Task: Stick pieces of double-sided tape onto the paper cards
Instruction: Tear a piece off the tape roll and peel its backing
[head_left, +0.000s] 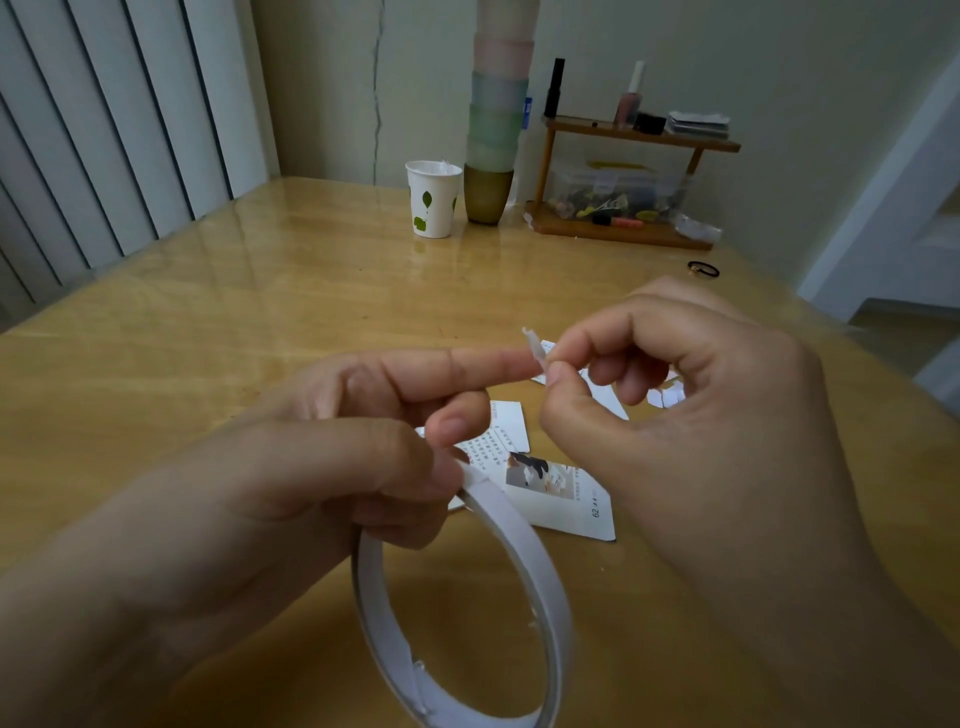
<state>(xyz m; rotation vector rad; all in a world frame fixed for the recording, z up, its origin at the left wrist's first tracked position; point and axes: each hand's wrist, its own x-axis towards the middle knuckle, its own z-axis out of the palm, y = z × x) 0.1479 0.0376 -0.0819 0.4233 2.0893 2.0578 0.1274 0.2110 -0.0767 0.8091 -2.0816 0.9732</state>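
**Q:** Wooden table (291, 291) with a glossy top, pale wall behind, vertical blinds on the left. What's on it, and how many of each?

**A:** Only one view, the head camera, so here's the count. One roll of double-sided tape (524, 551), a thin white ring, nearly used up. The left hand (322, 462) grips it at the top with thumb and curled lower fingers, so the roll hangs above the table at the bottom of the view. That hand's index finger sticks straight out to the right.

**Q:** And the other hand?

**A:** The right hand (691, 415) pinches one small piece of tape (534, 349) between thumb and forefinger, right at the tip of the left index finger. The piece stands up a bit above the pinch. Can't tell whether it's stuck to the left fingertip or just touching it.

**Q:** Cards?

**A:** I count at least three paper cards (558, 493) lying flat on the table under and behind the hands: one with a picture and printed text nearest, one with text just behind it, one more partly hidden by the right hand. A few small white bits (667, 397) sit beside that far one; too blurry to say what they are.

**Q:** Background stuff?

**A:** One paper cup (434, 200) with green leaves, one tall stack of pastel cups (496, 119) just beside it, one two-tier wooden shelf (634, 140) holding bottles and a clear box, and one black hair tie (703, 268) near the right edge.
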